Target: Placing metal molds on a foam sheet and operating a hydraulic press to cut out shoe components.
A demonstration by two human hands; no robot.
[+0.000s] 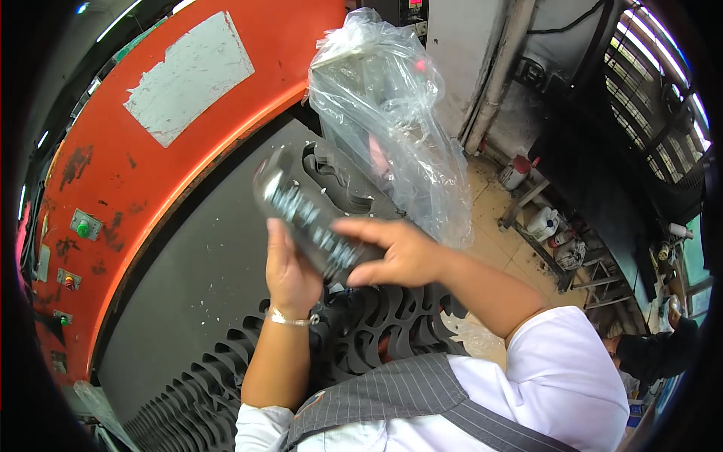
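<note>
Between my two hands is a long dark object (307, 218) with a rounded, shiny end and pale marks along its side. Motion blur hides its exact kind. My left hand (292, 273) supports its near left side, thumb up along it. From the right, my right hand (399, 252) grips the lower right part, thumb below and fingers across the top. Beneath lies a dark grey sheet (203, 248) dotted with pale scraps. Curved dark cut pieces (331, 169) rest on it, just beyond the object.
An orange machine (173, 173) with buttons arches along the left. Cut-out sheet webbing (376, 331) hangs in front of my apron. Clear plastic (384, 105) covers something at the back. To the right are a dark tabletop (587, 181), containers (542, 224) below it and a tiled floor (482, 226).
</note>
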